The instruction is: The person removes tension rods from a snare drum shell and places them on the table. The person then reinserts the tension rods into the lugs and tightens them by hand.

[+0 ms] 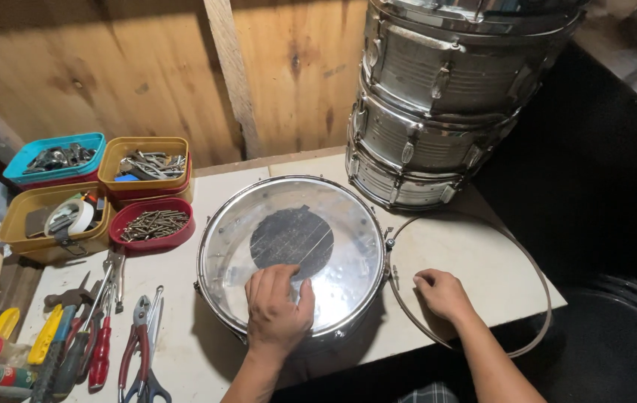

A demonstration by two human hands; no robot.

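A chrome snare drum (221, 224) lies flat on the white table, its clear head showing a dark round patch (292, 237) in the middle. My left hand (277, 306) rests palm down on the drum head near its front edge, fingers together. My right hand (444, 293) sits on the table to the right of the drum, fingers curled, inside a thin metal hoop (538, 272) that lies flat on the table and overhangs its edge. Whether its fingers pinch anything cannot be made out.
Three chrome drums (438, 104) are stacked at the back right. Left of the drum stand tubs: a red one of screws (152, 224), a yellow one of metal parts (147, 166), a teal one (55, 158), and a yellow one with tape (53, 220). Pliers and screwdrivers (102, 336) lie front left.
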